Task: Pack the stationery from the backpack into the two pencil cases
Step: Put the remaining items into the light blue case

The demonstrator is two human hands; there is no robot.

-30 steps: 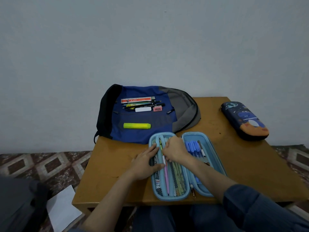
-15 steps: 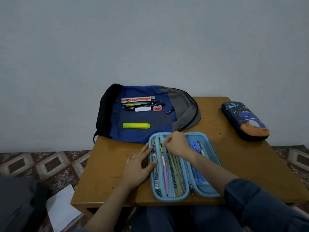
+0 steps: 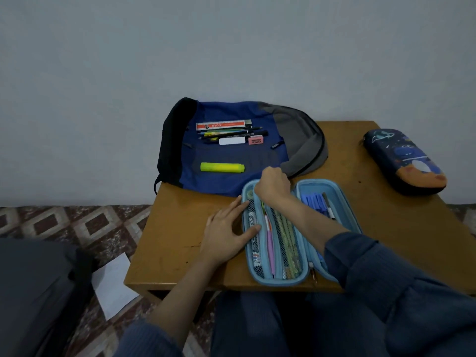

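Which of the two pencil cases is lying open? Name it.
The light blue pencil case in front: it is unzipped and spread flat, pens showing inside. The dark space-print pencil case at the far right is closed.

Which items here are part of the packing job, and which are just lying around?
Job: backpack, yellow highlighter, ruler, pens and pencils, white eraser, pink eraser, open light-blue pencil case, closed space-print pencil case.
Lying about: white paper on the floor, dark fabric bundle beside it.

Home room: low wooden table (image 3: 386, 228), patterned floor (image 3: 77, 222), bare wall (image 3: 231, 47).
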